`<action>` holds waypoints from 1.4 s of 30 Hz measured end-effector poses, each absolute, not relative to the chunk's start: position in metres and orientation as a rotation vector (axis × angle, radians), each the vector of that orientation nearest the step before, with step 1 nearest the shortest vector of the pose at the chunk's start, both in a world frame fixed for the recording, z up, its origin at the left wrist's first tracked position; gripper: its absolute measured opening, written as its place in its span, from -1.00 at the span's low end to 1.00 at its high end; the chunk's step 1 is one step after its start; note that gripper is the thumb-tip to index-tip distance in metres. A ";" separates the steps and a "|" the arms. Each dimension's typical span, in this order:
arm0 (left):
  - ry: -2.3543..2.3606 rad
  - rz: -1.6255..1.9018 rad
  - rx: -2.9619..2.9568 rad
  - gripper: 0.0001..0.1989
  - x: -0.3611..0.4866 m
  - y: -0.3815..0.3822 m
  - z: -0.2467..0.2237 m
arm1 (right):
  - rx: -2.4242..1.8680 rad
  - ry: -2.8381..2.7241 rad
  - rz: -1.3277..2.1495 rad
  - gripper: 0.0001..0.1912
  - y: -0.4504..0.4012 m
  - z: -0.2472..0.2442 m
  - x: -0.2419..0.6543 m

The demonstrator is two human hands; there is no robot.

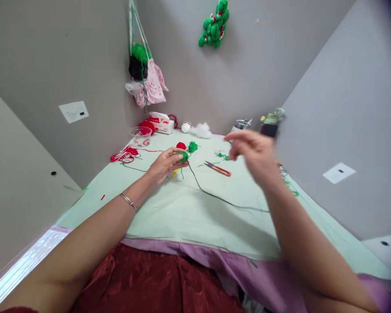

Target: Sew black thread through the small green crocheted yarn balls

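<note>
My left hand (166, 164) is closed on a small green yarn piece (183, 157) above the middle of the table. A dark yarn strand (211, 195) runs from that piece toward the right, passing behind my right forearm. My right hand (252, 152) is raised to the right, its fingers bent and blurred; whether the fingertips hold anything is too small to tell. Just behind the held piece lie a red ball (180, 145) and a green yarn ball (193, 147). Orange-handled snips (218, 168) rest between my hands.
Red yarn (125, 154), a clear tub (140, 138) and a tissue box (163, 125) stand at the back left. White stuffing (202, 130) lies at the back. A pen holder (240, 126) and a green bottle (273, 116) are at the back right.
</note>
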State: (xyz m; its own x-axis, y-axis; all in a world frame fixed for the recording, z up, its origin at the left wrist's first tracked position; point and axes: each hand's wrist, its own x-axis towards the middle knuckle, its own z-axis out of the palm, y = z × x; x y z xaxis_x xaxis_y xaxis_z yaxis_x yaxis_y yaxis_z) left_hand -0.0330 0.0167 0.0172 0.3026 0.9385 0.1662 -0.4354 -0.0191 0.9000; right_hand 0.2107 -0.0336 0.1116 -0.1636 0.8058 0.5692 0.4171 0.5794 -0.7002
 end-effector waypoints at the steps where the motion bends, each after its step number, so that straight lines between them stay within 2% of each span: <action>1: 0.588 1.188 1.092 -0.70 -0.031 0.013 0.019 | -1.053 -1.833 0.469 -0.80 -0.031 0.101 0.204; 6: 0.569 1.178 1.147 -0.69 -0.023 0.004 0.019 | -1.229 -2.045 0.309 -0.79 -0.023 0.051 0.172; 11: 0.608 1.213 1.148 -0.66 -0.018 0.004 0.014 | -1.229 -2.039 0.241 -0.87 -0.021 0.039 0.167; 13: 0.613 1.227 1.174 -0.65 -0.016 0.004 0.012 | -1.211 -1.986 0.338 -0.88 -0.021 0.042 0.167; 19: 0.785 1.381 1.377 -0.65 -0.012 0.002 0.011 | -1.143 -1.828 0.962 -0.85 -0.042 0.053 0.157; 24: 0.754 1.353 1.315 -0.64 -0.018 0.006 0.013 | -1.026 -2.024 1.005 -0.84 -0.059 0.059 0.152; 28: 0.594 1.222 1.183 -0.66 -0.022 0.005 0.017 | -1.019 -2.335 1.143 -0.67 -0.047 0.066 0.172; 31: 0.545 1.175 1.160 -0.68 -0.021 0.003 0.018 | -1.165 -2.131 0.905 -0.64 -0.036 0.067 0.185; 34: 0.544 1.179 1.176 -0.70 -0.018 0.001 0.017 | -1.167 -1.941 0.530 -0.82 -0.031 0.064 0.187; 36: 0.556 1.189 1.205 -0.70 -0.016 0.000 0.015 | -1.119 -1.923 0.354 -0.87 -0.030 0.060 0.185; 39: 0.584 1.180 1.283 -0.69 -0.013 -0.001 0.012 | -1.084 -1.940 0.202 -0.83 -0.030 0.056 0.182; 42: 0.622 1.172 1.355 -0.68 -0.012 -0.002 0.010 | -1.091 -2.010 0.150 -0.87 -0.030 0.054 0.181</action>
State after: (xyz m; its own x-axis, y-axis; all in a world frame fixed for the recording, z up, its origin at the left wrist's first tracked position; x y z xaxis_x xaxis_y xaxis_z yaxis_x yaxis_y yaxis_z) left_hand -0.0122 -0.0021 0.0104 0.3542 0.8948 0.2719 -0.2762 -0.1777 0.9445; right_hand 0.1806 -0.0305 0.0537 -0.2842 0.7421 0.6071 0.6440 0.6168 -0.4525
